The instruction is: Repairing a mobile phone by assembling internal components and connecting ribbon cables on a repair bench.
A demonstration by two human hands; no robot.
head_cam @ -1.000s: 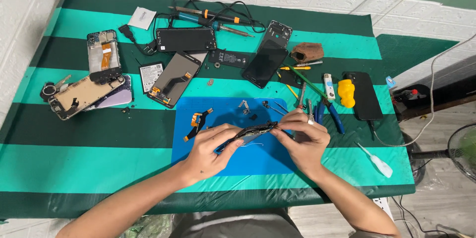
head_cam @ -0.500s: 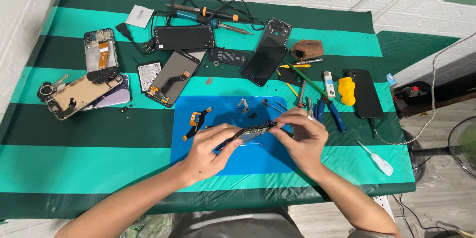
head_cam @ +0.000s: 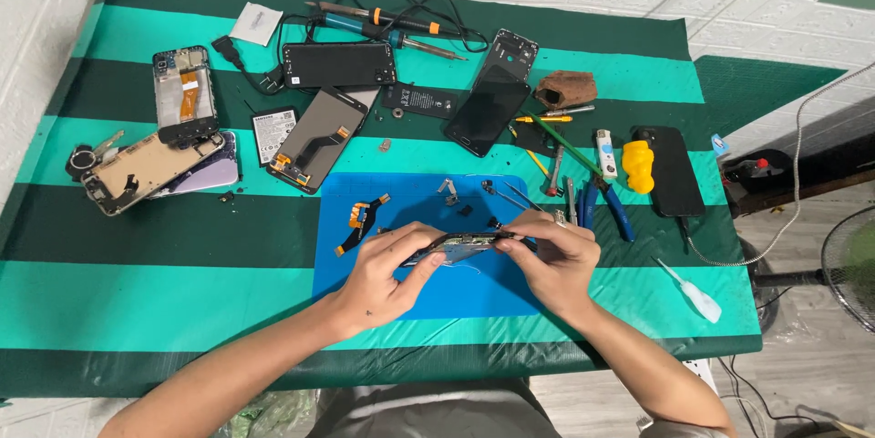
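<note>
My left hand [head_cam: 387,269] and right hand [head_cam: 556,260] pinch the phone frame [head_cam: 460,245] between them (right hand at its 3 o'clock end) over the blue mat [head_cam: 428,292].

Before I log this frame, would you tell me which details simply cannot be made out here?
Head view only:
- Phone frame: held edge-on between left hand and right hand; fingers cover its ends, so its face is hidden.
- Small parts on the blue mat: too small to identify.
- Fan: cut off by the right edge.
- White charger: mostly hidden under the table edge.
</note>
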